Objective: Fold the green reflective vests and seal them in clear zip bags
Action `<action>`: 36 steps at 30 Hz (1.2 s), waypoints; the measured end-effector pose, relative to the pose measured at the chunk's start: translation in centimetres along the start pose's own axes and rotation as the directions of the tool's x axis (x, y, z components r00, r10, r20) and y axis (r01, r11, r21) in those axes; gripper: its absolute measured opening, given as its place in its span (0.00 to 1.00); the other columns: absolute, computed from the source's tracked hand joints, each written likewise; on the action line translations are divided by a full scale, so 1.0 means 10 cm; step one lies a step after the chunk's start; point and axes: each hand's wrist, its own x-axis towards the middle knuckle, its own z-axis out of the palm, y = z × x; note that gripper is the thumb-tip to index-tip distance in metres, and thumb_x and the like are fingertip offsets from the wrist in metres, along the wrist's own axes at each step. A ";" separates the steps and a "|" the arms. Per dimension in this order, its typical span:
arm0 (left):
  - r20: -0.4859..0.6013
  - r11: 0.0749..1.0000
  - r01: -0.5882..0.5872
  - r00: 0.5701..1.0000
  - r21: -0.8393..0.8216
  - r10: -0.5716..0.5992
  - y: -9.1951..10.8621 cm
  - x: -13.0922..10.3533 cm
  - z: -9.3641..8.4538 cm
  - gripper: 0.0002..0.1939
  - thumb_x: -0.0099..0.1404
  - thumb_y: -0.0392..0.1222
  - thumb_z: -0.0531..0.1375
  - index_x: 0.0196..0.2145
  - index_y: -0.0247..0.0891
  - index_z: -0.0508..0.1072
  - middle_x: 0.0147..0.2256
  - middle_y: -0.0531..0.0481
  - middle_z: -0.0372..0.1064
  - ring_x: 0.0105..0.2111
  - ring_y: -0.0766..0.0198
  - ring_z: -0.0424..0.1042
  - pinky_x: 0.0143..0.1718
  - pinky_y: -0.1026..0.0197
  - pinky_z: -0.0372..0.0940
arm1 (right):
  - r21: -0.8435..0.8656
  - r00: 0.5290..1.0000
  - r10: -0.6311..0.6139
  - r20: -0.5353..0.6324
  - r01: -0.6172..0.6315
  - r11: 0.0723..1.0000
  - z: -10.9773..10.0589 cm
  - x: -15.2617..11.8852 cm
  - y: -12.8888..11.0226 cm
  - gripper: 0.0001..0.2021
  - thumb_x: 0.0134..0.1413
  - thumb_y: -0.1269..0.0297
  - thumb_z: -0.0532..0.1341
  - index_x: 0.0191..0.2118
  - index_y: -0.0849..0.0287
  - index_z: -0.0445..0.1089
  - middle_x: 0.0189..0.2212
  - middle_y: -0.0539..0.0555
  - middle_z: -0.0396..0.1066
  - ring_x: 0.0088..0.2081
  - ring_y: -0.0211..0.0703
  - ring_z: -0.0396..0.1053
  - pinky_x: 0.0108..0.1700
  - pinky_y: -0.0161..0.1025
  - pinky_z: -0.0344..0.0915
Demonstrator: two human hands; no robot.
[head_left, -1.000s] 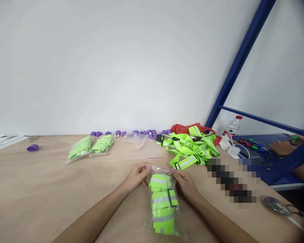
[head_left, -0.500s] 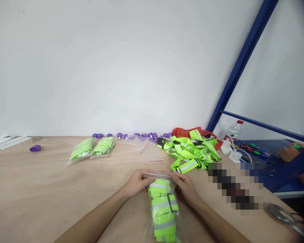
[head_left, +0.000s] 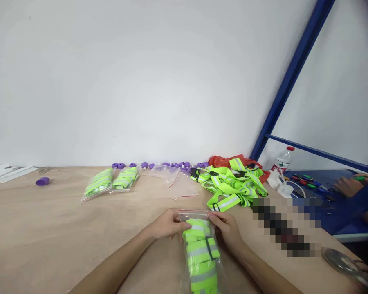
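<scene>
A clear zip bag (head_left: 201,261) with a folded neon-green reflective strap and a black buckle inside hangs between my hands at the bottom centre. My left hand (head_left: 168,224) pinches its upper left corner, the thumb lying over the plastic. At the upper right corner, my right hand (head_left: 227,228) grips the bag's edge near the red-lined seal. Beyond them lie two filled bags of green straps (head_left: 98,182) to the left, flat clear bags (head_left: 185,185) in the middle, and a loose heap of green straps (head_left: 230,185) to the right.
Small purple items (head_left: 144,165) line the wall. A purple cup-like piece (head_left: 42,181) and white papers (head_left: 15,173) lie left. Right are a red plastic bag (head_left: 217,160), a bottle (head_left: 283,159), a white adapter (head_left: 284,189), a blue frame (head_left: 291,81) and another person's hand (head_left: 349,186).
The held bag has shifted slightly to the right and down. My left thumb now reaches a little further over it, and my right hand has moved slightly with the bag.
</scene>
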 end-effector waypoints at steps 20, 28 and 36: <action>-0.243 0.946 0.149 0.967 0.287 -0.078 0.76 -0.53 -0.92 0.24 0.58 0.52 0.67 0.47 0.34 0.76 0.27 0.50 0.75 0.20 0.64 0.73 0.13 0.70 0.55 | 0.296 0.992 0.103 0.069 -0.119 0.948 0.04 0.03 0.04 0.29 0.42 0.37 0.70 0.36 0.62 0.80 0.30 0.59 0.79 0.21 0.39 0.67 0.24 0.37 0.61; -0.643 0.877 0.219 0.756 0.427 0.124 0.65 -0.82 -1.44 0.20 0.58 0.53 0.64 0.44 0.39 0.76 0.33 0.48 0.78 0.37 0.52 0.79 0.36 0.55 0.72 | 0.268 0.993 0.100 0.066 -0.114 0.957 0.05 0.02 0.03 0.28 0.43 0.38 0.70 0.35 0.62 0.79 0.30 0.59 0.79 0.20 0.38 0.68 0.25 0.37 0.62; -0.620 0.572 0.380 0.720 0.728 0.312 0.39 -0.70 -1.54 0.12 0.64 0.48 0.55 0.40 0.41 0.72 0.48 0.44 0.76 0.47 0.50 0.75 0.47 0.53 0.68 | 0.221 0.992 0.099 0.075 -0.113 0.969 0.04 0.01 0.02 0.28 0.45 0.37 0.69 0.34 0.62 0.79 0.29 0.58 0.78 0.21 0.39 0.68 0.25 0.37 0.61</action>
